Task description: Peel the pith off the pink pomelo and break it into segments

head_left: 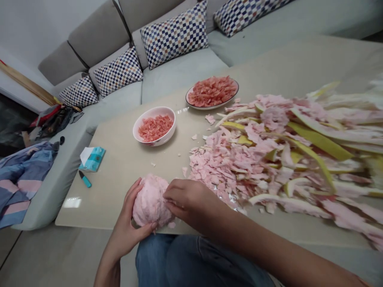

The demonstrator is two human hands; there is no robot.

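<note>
A peeled pomelo (150, 202), round and covered in pale pink pith, rests at the front edge of the table. My left hand (127, 223) is wrapped round its left side, thumb along the bottom. On the right side of the fruit, the fingers of my right hand (185, 201) are pinched together against the pith. Whatever lies between those fingertips is hidden. Beyond the fruit stands a white bowl (171, 137) with loose pink pulp (155, 127). Farther back, a dark-rimmed plate (191, 103) carries a heap of similar pulp (212, 91).
A wide pile of pith scraps (221, 163) and yellow-green peel strips (320, 139) spreads over the right of the table (119, 159). At left lie a blue tissue pack (93, 159) and a teal-handled knife (85, 179). A grey sofa (176, 71) with checkered cushions (175, 34) runs behind.
</note>
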